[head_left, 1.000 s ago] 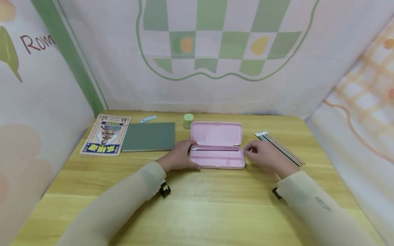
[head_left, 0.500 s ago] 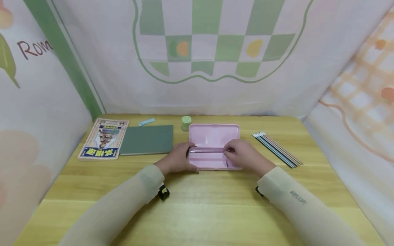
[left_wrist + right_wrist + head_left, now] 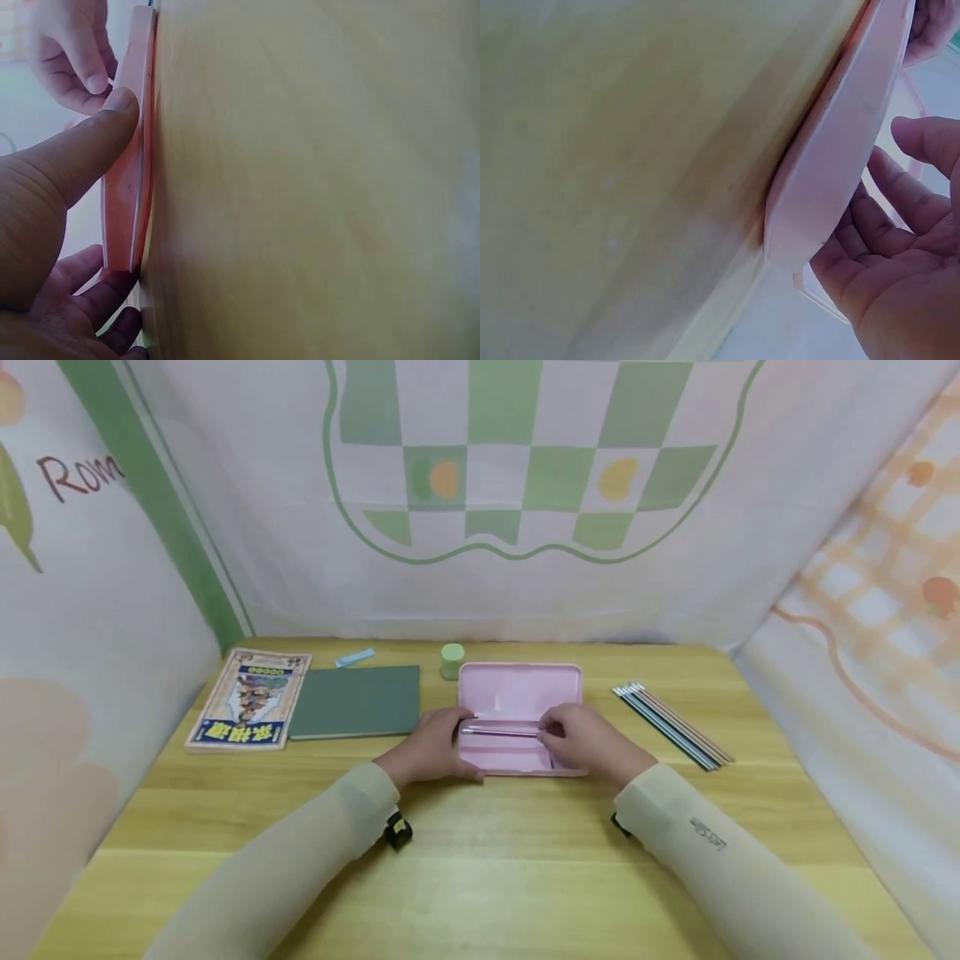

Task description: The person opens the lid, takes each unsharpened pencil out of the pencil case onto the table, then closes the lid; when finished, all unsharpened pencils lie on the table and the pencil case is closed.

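Observation:
In the head view a pink pencil case [image 3: 517,762] lies open on the table, its lid [image 3: 517,687] raised at the back. My left hand [image 3: 435,747] grips its left end, thumb along the front wall; the left wrist view shows this thumb [image 3: 97,142] on the case's side. One pencil [image 3: 498,732] lies in the long rear compartment, its pale end to the left. My right hand [image 3: 588,739] reaches over the right part of the case and pinches the pencil toward its right end. In the right wrist view the case wall hides the pencil.
Several pencils [image 3: 671,727] lie side by side right of the case. To the left are a dark green notebook [image 3: 356,702] and a printed booklet [image 3: 250,697]. Behind them lie a small light-blue strip [image 3: 355,657] and a green-lidded jar [image 3: 452,662]. Fabric walls enclose the table.
My right hand has moved left from beside the case's right end to over its inside, onto the pencil, which now slants slightly. The left hand keeps its hold on the case.

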`<state>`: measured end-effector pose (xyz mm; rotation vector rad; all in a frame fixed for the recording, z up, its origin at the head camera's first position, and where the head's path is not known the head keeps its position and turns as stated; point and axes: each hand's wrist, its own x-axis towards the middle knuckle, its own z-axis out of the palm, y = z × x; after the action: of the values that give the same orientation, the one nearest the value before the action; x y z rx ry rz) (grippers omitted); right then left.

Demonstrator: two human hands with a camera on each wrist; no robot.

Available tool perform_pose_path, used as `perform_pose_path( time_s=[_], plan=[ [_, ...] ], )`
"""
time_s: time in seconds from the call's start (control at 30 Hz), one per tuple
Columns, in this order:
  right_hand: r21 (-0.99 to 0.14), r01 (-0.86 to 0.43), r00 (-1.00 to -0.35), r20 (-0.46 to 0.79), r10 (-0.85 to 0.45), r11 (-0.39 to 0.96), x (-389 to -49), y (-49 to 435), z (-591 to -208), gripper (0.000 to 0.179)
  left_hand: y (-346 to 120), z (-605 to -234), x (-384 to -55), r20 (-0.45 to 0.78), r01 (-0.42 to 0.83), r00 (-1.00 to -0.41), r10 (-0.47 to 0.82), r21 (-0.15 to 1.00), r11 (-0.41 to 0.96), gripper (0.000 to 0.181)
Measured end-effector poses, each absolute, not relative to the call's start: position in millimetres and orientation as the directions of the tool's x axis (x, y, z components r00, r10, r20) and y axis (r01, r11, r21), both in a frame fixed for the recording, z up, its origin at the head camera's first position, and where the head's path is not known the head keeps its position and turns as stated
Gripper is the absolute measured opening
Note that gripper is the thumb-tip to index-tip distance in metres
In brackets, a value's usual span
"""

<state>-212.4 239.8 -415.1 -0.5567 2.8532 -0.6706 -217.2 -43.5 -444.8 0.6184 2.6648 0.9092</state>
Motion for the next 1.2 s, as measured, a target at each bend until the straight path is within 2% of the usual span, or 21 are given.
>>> perform_pose_path(
  time_s=[0.6,0.9,1.2],
  plan=[
    [-0.514,-0.272,-0.897,-0.170,-0.408,0.813,-212.3,238.2,-420.8,0.024,-44.5,-448.2,-216.9,-0.104,0.311,-0.877,0.470,0.621,0.719,0.109],
    [-0.527,-0.251,-0.880,-0.224,-0.418,0.812,-216.4,235.4,-418.4,0.007,-44.2,-446.2,-216.7,-0.101,0.312,-0.874,0.475,0.631,0.710,0.110],
    [-0.529,-0.243,-0.874,-0.244,-0.420,0.813,-216.2,235.4,-416.7,0.004,-43.3,-442.8,-217.4,-0.101,0.326,-0.870,0.483,0.616,0.717,0.109]
  ],
)
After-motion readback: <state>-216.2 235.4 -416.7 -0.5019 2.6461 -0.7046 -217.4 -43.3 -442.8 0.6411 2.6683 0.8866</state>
